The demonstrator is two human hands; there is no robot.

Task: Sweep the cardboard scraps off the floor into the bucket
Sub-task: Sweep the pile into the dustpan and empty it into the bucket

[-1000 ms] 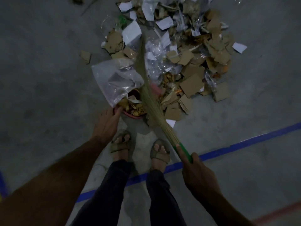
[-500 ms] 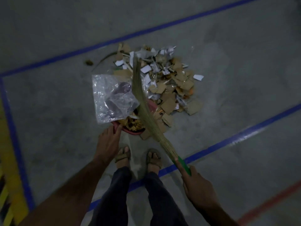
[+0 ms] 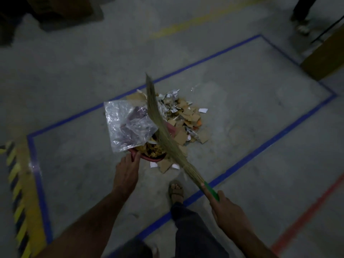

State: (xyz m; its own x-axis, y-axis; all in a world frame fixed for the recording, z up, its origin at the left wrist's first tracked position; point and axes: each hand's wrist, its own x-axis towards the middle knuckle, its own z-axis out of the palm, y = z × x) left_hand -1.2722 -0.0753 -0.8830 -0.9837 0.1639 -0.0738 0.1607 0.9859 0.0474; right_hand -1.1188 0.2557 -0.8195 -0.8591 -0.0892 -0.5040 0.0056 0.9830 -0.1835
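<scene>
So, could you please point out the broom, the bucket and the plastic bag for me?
broom (image 3: 163,135), head view, middle of the bristles
bucket (image 3: 154,160), head view, near red rim
plastic bag (image 3: 126,125), head view, centre of the clear sheet

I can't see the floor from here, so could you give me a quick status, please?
Left hand on bucket rim, right hand gripping broom. Scraps mostly on floor. Plastic bag across bucket mouth.

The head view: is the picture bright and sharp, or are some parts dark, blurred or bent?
Head view: dim overall, corners darkest. The clear crumpled plastic bag shows white glare. The tan straw broom with green handle is slightly motion-blurred near its tip, in the right hand. The blue floor tape lines look splayed by the wide lens. The pile of brown cardboard scraps stays readable.
</scene>
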